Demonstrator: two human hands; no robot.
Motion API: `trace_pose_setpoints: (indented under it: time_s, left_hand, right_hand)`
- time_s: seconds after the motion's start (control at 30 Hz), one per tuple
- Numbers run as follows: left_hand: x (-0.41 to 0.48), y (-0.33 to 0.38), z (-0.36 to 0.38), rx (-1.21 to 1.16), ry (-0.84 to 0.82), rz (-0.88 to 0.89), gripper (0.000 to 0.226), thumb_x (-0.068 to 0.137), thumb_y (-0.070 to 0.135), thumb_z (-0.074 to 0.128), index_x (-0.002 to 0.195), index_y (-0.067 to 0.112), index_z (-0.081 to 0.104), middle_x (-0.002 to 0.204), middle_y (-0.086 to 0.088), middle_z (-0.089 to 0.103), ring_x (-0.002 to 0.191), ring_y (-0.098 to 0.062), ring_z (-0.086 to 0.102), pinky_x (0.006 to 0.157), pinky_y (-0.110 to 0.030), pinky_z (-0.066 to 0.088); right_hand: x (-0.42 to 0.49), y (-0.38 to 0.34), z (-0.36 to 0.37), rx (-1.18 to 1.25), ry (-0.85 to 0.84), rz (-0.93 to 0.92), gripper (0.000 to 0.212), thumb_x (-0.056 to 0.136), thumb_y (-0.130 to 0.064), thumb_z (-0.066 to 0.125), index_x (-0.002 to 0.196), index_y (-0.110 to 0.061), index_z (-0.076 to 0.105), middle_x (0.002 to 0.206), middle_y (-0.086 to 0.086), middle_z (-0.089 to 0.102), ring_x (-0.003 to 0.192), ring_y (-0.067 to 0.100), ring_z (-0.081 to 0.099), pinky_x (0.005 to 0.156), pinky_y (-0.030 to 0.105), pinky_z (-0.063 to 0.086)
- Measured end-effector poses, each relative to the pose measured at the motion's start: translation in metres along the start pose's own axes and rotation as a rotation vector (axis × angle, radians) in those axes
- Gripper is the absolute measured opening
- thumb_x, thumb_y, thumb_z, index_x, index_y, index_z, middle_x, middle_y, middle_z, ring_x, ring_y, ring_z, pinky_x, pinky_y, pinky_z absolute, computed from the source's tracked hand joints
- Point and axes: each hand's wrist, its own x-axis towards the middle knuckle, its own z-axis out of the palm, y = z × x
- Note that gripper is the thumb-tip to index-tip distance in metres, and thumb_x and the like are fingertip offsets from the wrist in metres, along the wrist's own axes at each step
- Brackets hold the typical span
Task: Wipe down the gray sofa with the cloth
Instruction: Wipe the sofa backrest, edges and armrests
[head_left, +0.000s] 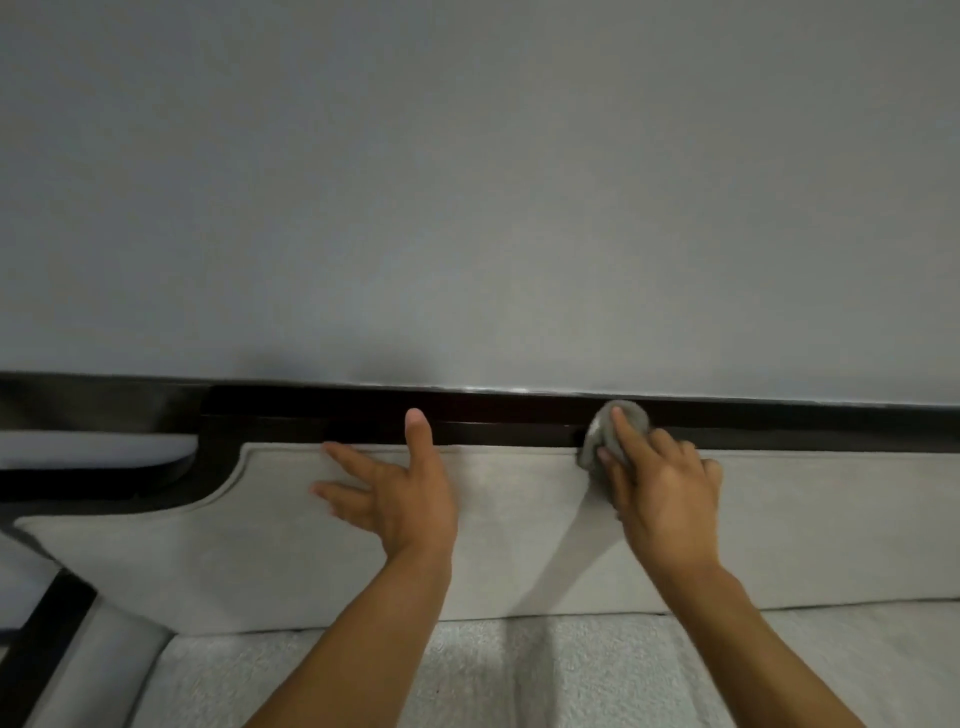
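The gray sofa's padded backrest (291, 540) runs across the lower half, topped by a dark wooden rail (493, 415). My right hand (665, 493) holds a bunched gray cloth (605, 428) and presses it against the dark rail at the backrest's top edge; the index finger lies over the cloth. My left hand (395, 488) rests flat on the backrest to the left, fingers spread, thumb pointing up over the rail.
A plain gray wall (467, 182) fills the upper half right behind the rail. The light seat cushion (519, 675) lies below my forearms. At the left, the dark frame curves down into an armrest (47, 634).
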Motion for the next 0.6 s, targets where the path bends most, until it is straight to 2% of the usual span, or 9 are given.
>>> trace_pose_setpoints:
  time_s: [0.1,0.17,0.23,0.3,0.47,0.53,0.6]
  left_hand:
    - [-0.006,0.004,0.033,0.033,0.037,-0.004,0.103,0.094,0.067,0.053,0.163,0.029,-0.013,0.166,-0.012,-0.030,0.155,-0.036,-0.021,0.125,-0.054,0.000]
    - [0.002,-0.003,0.051,0.095,0.111,0.011,0.108,0.093,0.068,0.056,0.163,0.020,-0.010,0.165,-0.026,-0.025,0.154,-0.046,-0.018,0.126,-0.056,-0.002]
    - [0.009,-0.014,0.058,0.130,0.172,0.054,0.115,0.085,0.078,0.047,0.163,0.015,-0.009,0.163,-0.033,-0.021,0.153,-0.049,-0.017,0.125,-0.058,-0.005]
    - [0.014,-0.025,0.062,0.132,0.197,0.116,0.117,0.083,0.082,0.042,0.163,0.015,-0.010,0.162,-0.035,-0.022,0.153,-0.049,-0.018,0.125,-0.058,-0.007]
    - [0.012,-0.031,0.072,0.061,0.229,0.132,0.118,0.081,0.087,0.040,0.163,0.020,-0.012,0.163,-0.030,-0.026,0.151,-0.051,-0.020,0.124,-0.059,-0.007]
    - [0.008,-0.027,0.072,0.017,0.237,0.156,0.113,0.086,0.078,0.047,0.163,0.020,-0.011,0.163,-0.028,-0.027,0.151,-0.051,-0.022,0.125,-0.055,-0.009]
    - [0.007,-0.026,0.075,-0.023,0.244,0.168,0.109,0.090,0.072,0.052,0.163,0.022,-0.011,0.163,-0.026,-0.028,0.150,-0.051,-0.024,0.123,-0.053,-0.009]
  right_hand:
    - [0.025,-0.042,0.007,-0.024,-0.039,-0.068,0.040,0.084,-0.033,0.066,0.123,-0.033,0.067,0.092,0.001,0.070,0.074,0.031,0.060,0.067,0.038,0.036]
    - [0.025,-0.066,0.011,-0.009,-0.028,-0.149,0.042,0.081,-0.033,0.069,0.123,-0.033,0.066,0.094,-0.002,0.071,0.073,0.027,0.061,0.067,0.037,0.036]
    - [0.018,-0.071,0.009,0.027,-0.041,-0.195,0.049,0.080,-0.033,0.073,0.128,-0.035,0.063,0.094,-0.003,0.070,0.073,0.026,0.059,0.069,0.038,0.036]
    - [0.019,-0.041,0.001,0.028,-0.039,-0.134,0.052,0.080,-0.035,0.071,0.131,-0.038,0.061,0.093,-0.002,0.069,0.075,0.027,0.059,0.070,0.040,0.037]
    - [0.027,0.049,-0.014,0.001,-0.143,0.247,0.045,0.100,-0.056,0.043,0.143,-0.046,0.047,0.111,0.000,0.066,0.100,0.028,0.059,0.076,0.039,0.023]
    - [0.023,0.041,-0.009,0.010,-0.114,0.225,0.046,0.103,-0.052,0.041,0.148,-0.040,0.044,0.117,0.001,0.066,0.101,0.027,0.059,0.076,0.037,0.024]
    - [0.018,0.017,-0.004,0.074,-0.120,0.116,0.046,0.103,-0.046,0.044,0.148,-0.035,0.046,0.117,0.004,0.068,0.096,0.029,0.062,0.076,0.038,0.030]
